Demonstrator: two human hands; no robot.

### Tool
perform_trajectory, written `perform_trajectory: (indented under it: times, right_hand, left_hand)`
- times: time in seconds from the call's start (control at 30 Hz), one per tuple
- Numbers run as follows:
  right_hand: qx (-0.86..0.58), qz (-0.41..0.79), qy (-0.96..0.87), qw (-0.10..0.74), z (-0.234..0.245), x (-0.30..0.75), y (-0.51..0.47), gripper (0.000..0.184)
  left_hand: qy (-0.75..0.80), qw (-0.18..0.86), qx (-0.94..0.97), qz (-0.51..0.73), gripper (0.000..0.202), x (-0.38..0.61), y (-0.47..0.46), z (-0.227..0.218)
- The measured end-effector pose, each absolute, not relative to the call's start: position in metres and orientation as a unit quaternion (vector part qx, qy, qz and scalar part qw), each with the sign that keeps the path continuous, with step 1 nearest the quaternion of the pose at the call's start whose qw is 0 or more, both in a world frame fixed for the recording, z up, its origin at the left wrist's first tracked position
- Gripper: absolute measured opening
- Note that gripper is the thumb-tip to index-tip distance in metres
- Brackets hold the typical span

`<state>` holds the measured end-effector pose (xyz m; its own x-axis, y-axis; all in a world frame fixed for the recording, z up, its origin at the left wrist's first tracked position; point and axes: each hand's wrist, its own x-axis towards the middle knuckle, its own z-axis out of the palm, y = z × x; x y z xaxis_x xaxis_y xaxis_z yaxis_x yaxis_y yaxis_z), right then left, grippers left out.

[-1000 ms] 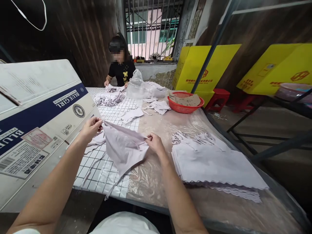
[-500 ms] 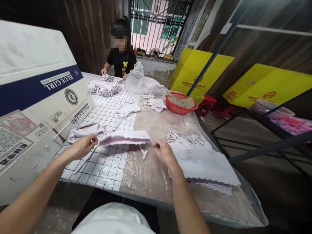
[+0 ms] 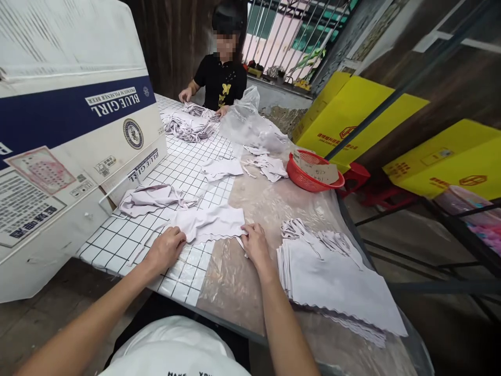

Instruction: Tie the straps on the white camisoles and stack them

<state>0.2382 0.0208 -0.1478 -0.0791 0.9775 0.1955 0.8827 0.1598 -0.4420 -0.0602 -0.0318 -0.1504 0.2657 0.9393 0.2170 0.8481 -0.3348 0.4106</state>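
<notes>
A pale lilac fabric piece (image 3: 213,222) with a scalloped near edge lies spread on the table in front of me. My left hand (image 3: 167,248) has its fingers closed on the left end of the cloth. At the right end, my right hand (image 3: 255,243) pinches the edge between thumb and fingers. Thin straps trail from both ends. Just beyond my left hand, a crumpled lilac piece (image 3: 151,198) rests beside the carton. To the right of my right hand sits a neat stack of scalloped lilac pieces (image 3: 332,271) with bunched straps on top.
A large beer carton (image 3: 121,115) stands at the left. Farther back are loose fabric pieces (image 3: 270,166), a red basket (image 3: 303,180) holding cardboard, and a clear plastic bag (image 3: 250,125). Across the table (image 3: 195,284), a person in black (image 3: 215,78) handles a fabric pile (image 3: 190,125).
My hands have lowered the fabric piece, which was stretched taut above the table, and it now lies flatter on the surface. The view has shifted, moving the surroundings.
</notes>
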Motion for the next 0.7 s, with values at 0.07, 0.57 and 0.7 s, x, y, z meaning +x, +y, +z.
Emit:
perform_trajectory:
  times: [0.07, 0.57, 0.7]
  right_hand:
    - [-0.623, 0.099, -0.737, 0.243, -0.149, 0.238, 0.024, 0.019]
    - [-0.637, 0.078, -0.698, 0.319, -0.162, 0.234, -0.087, 0.014]
    - [-0.666, 0.093, -0.673, 0.306, -0.173, 0.224, -0.084, 0.015]
  left_hand:
    - [0.566, 0.107, 0.778, 0.252, 0.019, -0.066, -0.036, -0.151]
    - [0.625, 0.218, 0.667, 0.342, 0.01, -0.093, -0.14, -0.145]
    - [0.606, 0.116, 0.723, 0.311, 0.013, -0.084, -0.136, -0.151]
